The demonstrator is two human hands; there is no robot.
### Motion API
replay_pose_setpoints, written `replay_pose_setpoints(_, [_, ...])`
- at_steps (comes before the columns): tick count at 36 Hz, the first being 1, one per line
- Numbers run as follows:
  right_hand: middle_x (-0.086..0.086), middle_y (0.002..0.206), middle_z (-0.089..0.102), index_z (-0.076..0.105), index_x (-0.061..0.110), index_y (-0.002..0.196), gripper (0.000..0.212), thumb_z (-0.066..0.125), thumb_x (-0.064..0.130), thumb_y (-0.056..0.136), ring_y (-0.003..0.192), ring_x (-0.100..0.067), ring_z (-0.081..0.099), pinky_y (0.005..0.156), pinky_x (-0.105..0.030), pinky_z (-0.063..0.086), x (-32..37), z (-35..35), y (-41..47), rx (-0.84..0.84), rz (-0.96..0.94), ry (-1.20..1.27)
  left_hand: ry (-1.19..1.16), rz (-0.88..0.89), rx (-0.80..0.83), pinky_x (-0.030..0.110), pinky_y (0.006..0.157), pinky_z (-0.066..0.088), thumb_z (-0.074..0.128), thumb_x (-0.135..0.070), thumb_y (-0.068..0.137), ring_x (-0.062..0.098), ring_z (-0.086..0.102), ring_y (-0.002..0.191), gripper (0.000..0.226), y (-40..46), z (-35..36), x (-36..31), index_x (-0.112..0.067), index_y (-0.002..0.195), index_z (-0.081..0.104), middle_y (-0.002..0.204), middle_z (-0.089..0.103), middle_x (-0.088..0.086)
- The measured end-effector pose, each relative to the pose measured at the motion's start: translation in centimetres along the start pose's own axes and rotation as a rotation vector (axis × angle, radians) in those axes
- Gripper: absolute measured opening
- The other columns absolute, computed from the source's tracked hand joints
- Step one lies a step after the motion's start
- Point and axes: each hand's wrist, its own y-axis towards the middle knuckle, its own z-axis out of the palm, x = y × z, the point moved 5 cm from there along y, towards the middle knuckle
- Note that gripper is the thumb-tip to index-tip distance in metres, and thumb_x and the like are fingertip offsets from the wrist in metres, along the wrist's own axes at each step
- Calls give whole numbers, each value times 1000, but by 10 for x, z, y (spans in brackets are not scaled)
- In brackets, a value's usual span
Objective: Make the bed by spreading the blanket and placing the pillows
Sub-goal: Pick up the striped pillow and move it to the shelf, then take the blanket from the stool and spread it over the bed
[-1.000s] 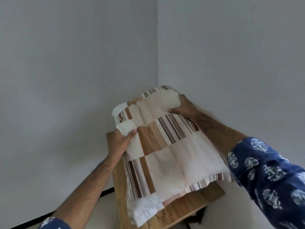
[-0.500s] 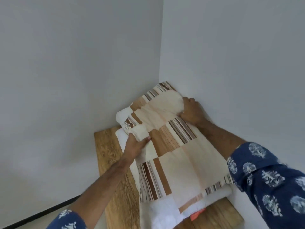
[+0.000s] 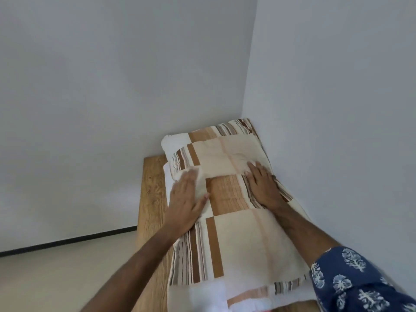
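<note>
While both arms reach forward from the camera, a person's left hand (image 3: pixel 188 195) and right hand (image 3: pixel 264 188) lie flat, palms down, on a folded patchwork blanket (image 3: pixel 238 242) that sits on a wooden surface (image 3: pixel 152 199) pushed into the corner of a pale grey room. Neither hand has hold of anything: the fingers of each are straight and spread loosely, pressing on the cloth rather than curling round it. The left hand rests near the blanket's left edge, over a cream patch; the right rests toward the side nearest the right-hand wall (image 3: pixel 337 109), across a band of brown and white stripes. An orange-brown square of the pattern shows between the two hands. The blanket (cream, tan and striped panels) lies lengthwise along the board, its far end raised over a white bundle (image 3: pixel 174 141) that peeks out at the upper left, close to the left-hand wall (image 3: pixel 101 86); whether that bundle is a pillow cannot be told. More white fabric shows beneath the blanket's near edge. A blue sleeve with a pale leaf print (image 3: pixel 355 278) covers the right upper arm. Beige floor (image 3: pixel 56 273) and a dark skirting line (image 3: pixel 67 240) run along the left.
</note>
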Motion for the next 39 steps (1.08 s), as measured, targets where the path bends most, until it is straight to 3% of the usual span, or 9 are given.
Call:
replay_pose_setpoints(3, [-8,167,16,26,25,158,56,23,48,107,153,-27,15,123,-43,7,6,-7,1,67,25,-14,184,45,229,53,124,4,13,-65,99,13,-15,153,65,-3,13,7,-38,158,8,167,-6,-8])
replay_pose_setpoints(8, [-16,165,19,26,22,155,76,20,70,97,151,-36,18,122,-56,14,41,-25,2,48,-28,-106,306,-62,144,51,124,5,0,-72,92,15,-4,154,82,-19,-7,4,-27,159,12,168,1,-4])
replay_pose_setpoints(14, [-7,168,12,17,25,159,78,25,70,96,154,-26,10,125,-49,5,163,2,-46,118,-460,-211,530,-240,41,55,123,13,-2,-66,98,26,8,154,80,-80,-59,18,-17,159,19,167,13,6])
replay_pose_setpoints(17, [-4,168,12,16,25,159,96,7,83,83,155,-23,9,125,-48,7,225,41,-93,213,-684,-231,584,-363,-22,59,118,24,13,-62,101,31,27,150,76,-140,-93,40,-12,152,37,160,33,11])
replay_pose_setpoints(26, [-9,164,24,23,17,157,92,7,73,85,150,-29,24,122,-52,18,379,141,-319,424,-1259,-280,739,-835,-170,60,118,23,24,-60,100,34,23,150,74,-447,-184,65,-7,151,36,161,28,15])
replay_pose_setpoints(35, [-10,164,25,25,16,157,91,12,72,87,150,-31,27,121,-55,19,452,193,-633,548,-1743,-227,784,-1352,-288,61,116,27,24,-59,97,34,27,149,75,-787,-208,-40,-7,150,40,158,35,15])
replay_pose_setpoints(39, [-10,165,21,20,16,159,82,24,67,94,150,-31,24,121,-53,17,461,199,-766,613,-1936,-196,771,-1546,-350,59,121,13,18,-60,100,31,10,154,75,-904,-208,-101,-10,157,23,165,17,12])
